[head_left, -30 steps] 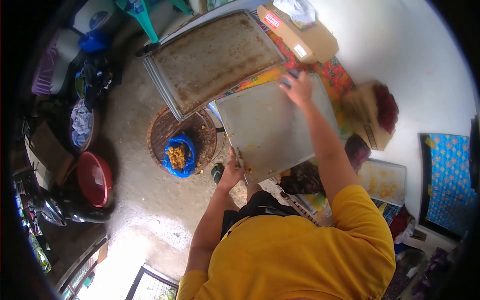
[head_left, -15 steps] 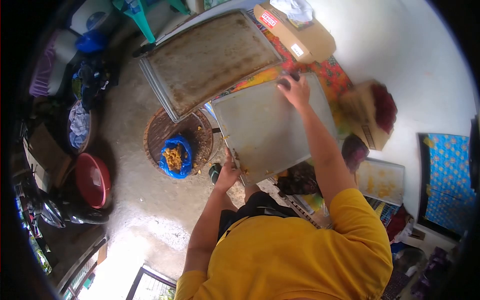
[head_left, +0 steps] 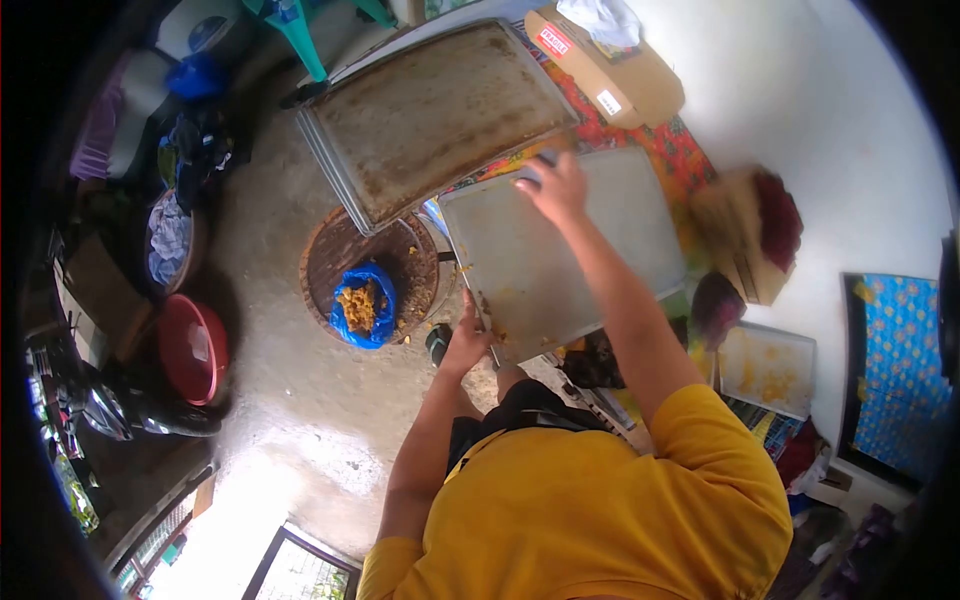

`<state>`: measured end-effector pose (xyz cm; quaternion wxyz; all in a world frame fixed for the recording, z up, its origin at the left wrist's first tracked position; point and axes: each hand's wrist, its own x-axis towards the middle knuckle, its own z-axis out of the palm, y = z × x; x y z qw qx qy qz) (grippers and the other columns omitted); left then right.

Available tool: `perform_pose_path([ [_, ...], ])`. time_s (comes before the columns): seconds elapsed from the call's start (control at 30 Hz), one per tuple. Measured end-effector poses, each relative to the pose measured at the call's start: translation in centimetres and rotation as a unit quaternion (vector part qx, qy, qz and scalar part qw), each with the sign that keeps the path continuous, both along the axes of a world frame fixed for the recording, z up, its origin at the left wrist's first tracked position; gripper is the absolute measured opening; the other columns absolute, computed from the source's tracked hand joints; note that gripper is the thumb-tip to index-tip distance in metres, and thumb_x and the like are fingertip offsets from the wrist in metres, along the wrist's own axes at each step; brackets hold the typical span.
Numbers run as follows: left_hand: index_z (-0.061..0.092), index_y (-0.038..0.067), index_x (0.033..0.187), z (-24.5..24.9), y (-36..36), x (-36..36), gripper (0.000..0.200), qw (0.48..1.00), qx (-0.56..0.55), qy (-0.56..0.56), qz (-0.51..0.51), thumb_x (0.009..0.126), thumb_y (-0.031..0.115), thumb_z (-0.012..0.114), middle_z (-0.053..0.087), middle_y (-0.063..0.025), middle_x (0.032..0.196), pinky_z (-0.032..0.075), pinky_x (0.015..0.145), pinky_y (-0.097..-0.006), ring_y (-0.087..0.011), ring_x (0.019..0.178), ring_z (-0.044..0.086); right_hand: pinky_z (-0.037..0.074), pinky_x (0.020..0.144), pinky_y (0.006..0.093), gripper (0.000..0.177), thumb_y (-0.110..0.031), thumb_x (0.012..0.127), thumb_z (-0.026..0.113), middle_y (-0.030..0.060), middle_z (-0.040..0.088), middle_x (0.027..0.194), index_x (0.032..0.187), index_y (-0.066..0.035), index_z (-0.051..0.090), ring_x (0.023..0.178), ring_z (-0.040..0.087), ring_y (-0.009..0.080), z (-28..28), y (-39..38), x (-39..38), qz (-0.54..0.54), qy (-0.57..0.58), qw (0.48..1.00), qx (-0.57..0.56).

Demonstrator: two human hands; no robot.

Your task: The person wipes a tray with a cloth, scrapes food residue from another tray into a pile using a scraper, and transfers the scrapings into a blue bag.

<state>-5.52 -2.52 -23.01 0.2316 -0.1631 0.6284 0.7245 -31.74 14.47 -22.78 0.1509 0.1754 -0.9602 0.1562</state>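
Note:
A flat metal baking tray (head_left: 570,255) lies in front of me, with yellow-brown crumbs along its near left edge. My left hand (head_left: 467,340) grips that edge. Over the tray's far side, my right hand (head_left: 556,190) is closed around a small dark grey object (head_left: 540,165), too blurred to name. Beyond it sits a stack of larger, brown-stained trays (head_left: 440,115). To the left, a blue plastic bag (head_left: 385,318) full of yellow-orange crumbs (head_left: 358,308) rests on a round brown stool or table (head_left: 325,262).
A cardboard box (head_left: 610,75) with a "fragile" label stands at the back on a red floral cloth (head_left: 684,150). Another cardboard box (head_left: 735,230) is at the right, near a smaller yellow-stained tray (head_left: 765,365). A red basin (head_left: 192,350) sits on the floor at left.
My right hand has swept left across the far part of the tray with the dark object. My left hand keeps its hold on the edge. The whole view has shifted slightly.

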Motion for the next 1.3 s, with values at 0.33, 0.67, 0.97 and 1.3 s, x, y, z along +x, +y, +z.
perform_pose_path([
  [0.33,-0.015,0.018,0.148,-4.0,0.0,0.5,0.102,0.999,-0.033,0.015,-0.024,0.075,-0.006,0.051,0.061,-0.0175,0.092,0.052,0.050,-0.0291,-0.0184,0.065,0.061,0.038,0.086,0.0425,0.035,-0.045,0.073,0.072,0.0079,0.047,0.101,0.106,-0.035,0.065,0.099,0.047,0.0284,0.7,-4.0,2.4,0.119,-0.070,0.990,-0.007],
  [0.67,-0.013,0.012,0.148,0.3,0.0,-0.1,0.097,0.999,-0.023,-0.027,-0.018,0.076,0.000,0.051,0.062,-0.0187,0.092,0.055,0.053,-0.0309,-0.0236,0.068,0.064,0.039,0.082,0.0415,0.036,-0.049,0.074,0.071,0.0095,0.047,0.101,0.106,-0.035,0.065,0.097,0.048,0.0295,0.0,-2.7,2.1,-0.049,-0.040,0.997,0.036],
  [0.97,-0.012,0.012,0.148,-0.8,1.3,0.9,0.096,1.000,-0.018,-0.006,-0.002,0.076,-0.001,0.051,0.062,-0.0218,0.099,0.055,0.053,-0.0316,-0.0241,0.071,0.065,0.041,0.079,0.0423,0.034,-0.043,0.071,0.074,0.0081,0.047,0.099,0.102,-0.034,0.065,0.094,0.049,0.0294,0.8,-6.1,3.0,0.120,-0.027,0.992,0.005],
  [1.3,-0.013,0.015,0.148,-0.2,1.0,0.5,0.098,1.000,-0.001,-0.017,-0.007,0.077,0.000,0.053,0.062,-0.0226,0.103,0.055,0.053,-0.0310,-0.0250,0.073,0.066,0.040,0.080,0.0406,0.034,-0.046,0.073,0.072,0.0078,0.046,0.098,0.105,-0.035,0.066,0.095,0.049,0.0285,0.6,-6.9,2.8,0.096,-0.009,0.995,0.027],
])
